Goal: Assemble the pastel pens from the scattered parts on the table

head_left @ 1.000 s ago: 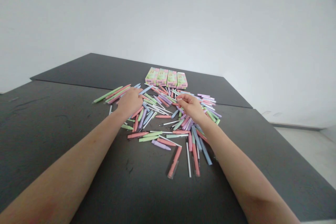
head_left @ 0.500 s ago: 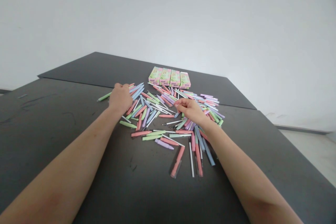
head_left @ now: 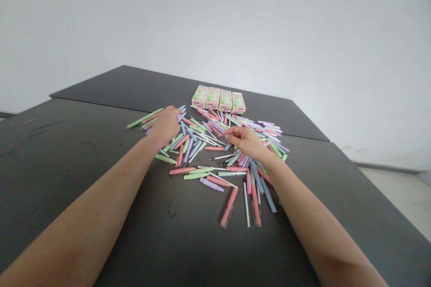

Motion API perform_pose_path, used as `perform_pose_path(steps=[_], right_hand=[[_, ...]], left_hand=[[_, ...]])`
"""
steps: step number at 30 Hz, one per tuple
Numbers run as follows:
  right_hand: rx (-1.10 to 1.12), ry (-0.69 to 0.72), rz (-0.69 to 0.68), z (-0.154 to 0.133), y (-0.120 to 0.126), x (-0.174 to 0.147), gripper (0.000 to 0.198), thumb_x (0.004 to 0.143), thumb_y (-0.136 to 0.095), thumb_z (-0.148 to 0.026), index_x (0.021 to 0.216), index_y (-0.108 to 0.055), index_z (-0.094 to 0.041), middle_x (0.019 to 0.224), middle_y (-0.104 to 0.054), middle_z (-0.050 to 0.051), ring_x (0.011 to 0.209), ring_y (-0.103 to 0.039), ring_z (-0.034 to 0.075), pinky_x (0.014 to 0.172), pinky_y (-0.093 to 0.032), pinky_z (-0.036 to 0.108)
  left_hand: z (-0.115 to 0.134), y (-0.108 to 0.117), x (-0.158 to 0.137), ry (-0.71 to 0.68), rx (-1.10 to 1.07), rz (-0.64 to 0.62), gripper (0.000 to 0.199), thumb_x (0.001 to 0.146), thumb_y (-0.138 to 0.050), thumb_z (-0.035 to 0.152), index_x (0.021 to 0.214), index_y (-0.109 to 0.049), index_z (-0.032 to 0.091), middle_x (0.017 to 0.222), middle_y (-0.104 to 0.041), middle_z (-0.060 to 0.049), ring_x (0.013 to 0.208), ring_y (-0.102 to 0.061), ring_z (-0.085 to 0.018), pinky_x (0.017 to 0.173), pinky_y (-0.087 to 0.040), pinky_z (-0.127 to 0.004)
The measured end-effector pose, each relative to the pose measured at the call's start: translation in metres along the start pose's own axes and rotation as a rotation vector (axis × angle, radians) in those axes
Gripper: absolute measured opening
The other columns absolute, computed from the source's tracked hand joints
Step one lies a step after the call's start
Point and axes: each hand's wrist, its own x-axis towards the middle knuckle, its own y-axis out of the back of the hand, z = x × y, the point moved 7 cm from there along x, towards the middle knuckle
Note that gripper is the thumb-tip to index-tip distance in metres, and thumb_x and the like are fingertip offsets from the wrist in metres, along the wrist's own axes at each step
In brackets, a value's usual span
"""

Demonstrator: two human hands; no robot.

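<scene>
My left hand (head_left: pixel 166 124) is over the left part of a pile of pastel pens, its fingers curled around a blue pen (head_left: pixel 182 114) at their tips. Just left of that hand lie a long green pen (head_left: pixel 143 119) and several red ones. My right hand (head_left: pixel 247 141) hovers over the middle right of the pile, thumb and fingertips pinched together; whatever they hold, if anything, is too small to make out. White refills (head_left: pixel 202 135) lie scattered between both hands. Nearer to me are a purple pen barrel (head_left: pixel 212 184) and a red pen with a clear cap (head_left: pixel 229 206).
Several green and pink boxes (head_left: pixel 213 97) marked 5 stand in a row behind the pile. The dark table (head_left: pixel 188 242) has a seam across its far part. A pale wall (head_left: pixel 215 22) rises behind it.
My left hand has moved right across the pens, and the green and red ones it covered now show to its left. My right hand has kept its place and its pinch.
</scene>
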Motion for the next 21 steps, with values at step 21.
perform_pose_path(steps=[21], right_hand=[[-0.95,0.092,-0.097,-0.014,-0.054,0.028,0.028,0.09,-0.045,-0.025,0.105,-0.067,-0.016,0.107,-0.068,0.015,0.1,-0.064,0.027,0.079,-0.048,0.034]], left_hand=[[0.039,-0.031,-0.011,-0.279,-0.088,-0.304,0.026,0.078,-0.052,0.023,0.086,-0.077,0.023,0.095,-0.075,-0.005,0.098,-0.066,-0.02,0.088,-0.048,-0.026]])
